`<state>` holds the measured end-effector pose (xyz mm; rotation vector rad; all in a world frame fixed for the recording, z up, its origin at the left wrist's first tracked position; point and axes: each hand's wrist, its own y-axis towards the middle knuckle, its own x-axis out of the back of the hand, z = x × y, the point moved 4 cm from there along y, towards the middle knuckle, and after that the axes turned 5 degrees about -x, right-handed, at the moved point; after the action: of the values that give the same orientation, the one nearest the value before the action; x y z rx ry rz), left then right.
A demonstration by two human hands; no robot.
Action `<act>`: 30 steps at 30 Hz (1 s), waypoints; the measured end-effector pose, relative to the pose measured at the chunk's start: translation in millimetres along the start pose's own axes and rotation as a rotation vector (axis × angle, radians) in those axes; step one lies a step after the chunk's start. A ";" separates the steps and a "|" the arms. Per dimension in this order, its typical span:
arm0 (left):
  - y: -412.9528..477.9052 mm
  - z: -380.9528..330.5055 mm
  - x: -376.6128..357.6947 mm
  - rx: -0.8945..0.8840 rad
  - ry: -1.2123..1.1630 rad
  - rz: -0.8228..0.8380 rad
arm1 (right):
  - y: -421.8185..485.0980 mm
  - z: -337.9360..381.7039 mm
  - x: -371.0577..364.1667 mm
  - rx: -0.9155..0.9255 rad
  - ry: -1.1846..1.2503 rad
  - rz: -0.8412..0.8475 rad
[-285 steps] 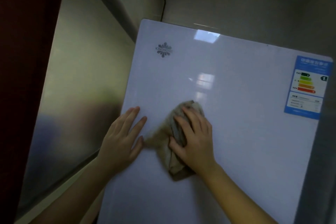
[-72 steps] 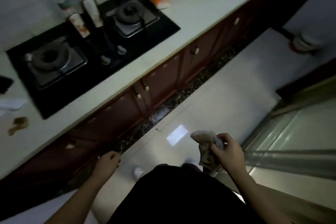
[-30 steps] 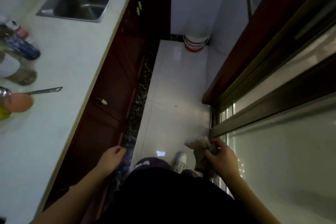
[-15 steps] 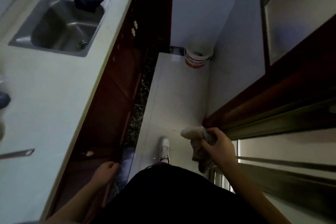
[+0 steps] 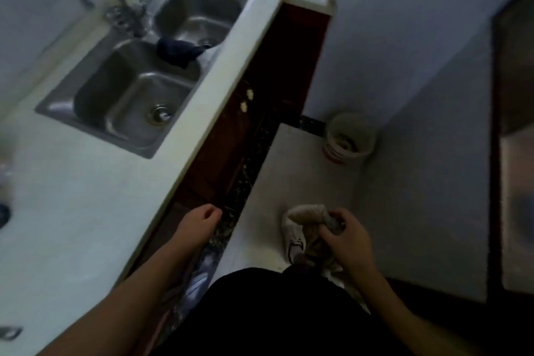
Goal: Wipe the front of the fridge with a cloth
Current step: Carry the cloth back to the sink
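R hand (image 5: 349, 240) grips cloth (image 5: 307, 212) | bunched end points left | rest hangs down

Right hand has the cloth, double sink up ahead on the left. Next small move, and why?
Probably lift the cloth up and left toward the sink, likely to rinse it: the right hand grips it bunched, the left hand is empty, and no fridge is in view to wipe.
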<state>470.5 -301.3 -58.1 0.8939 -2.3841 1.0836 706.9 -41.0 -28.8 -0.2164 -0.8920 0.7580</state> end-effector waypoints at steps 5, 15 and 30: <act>-18.1 27.3 32.3 0.229 -0.124 -0.250 | 90.0 120.2 -25.9 0.253 -0.133 0.365; -117.4 84.3 62.9 0.689 -0.502 -0.744 | 118.8 349.2 -180.6 0.808 -0.412 0.700; -120.1 165.0 163.9 0.706 -0.675 -0.969 | 8.3 488.0 -362.1 0.964 -0.364 0.919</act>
<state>421.0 -553.2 -7.0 2.6124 -1.4441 1.2695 185.7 -344.2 47.3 0.4213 -0.6419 2.0415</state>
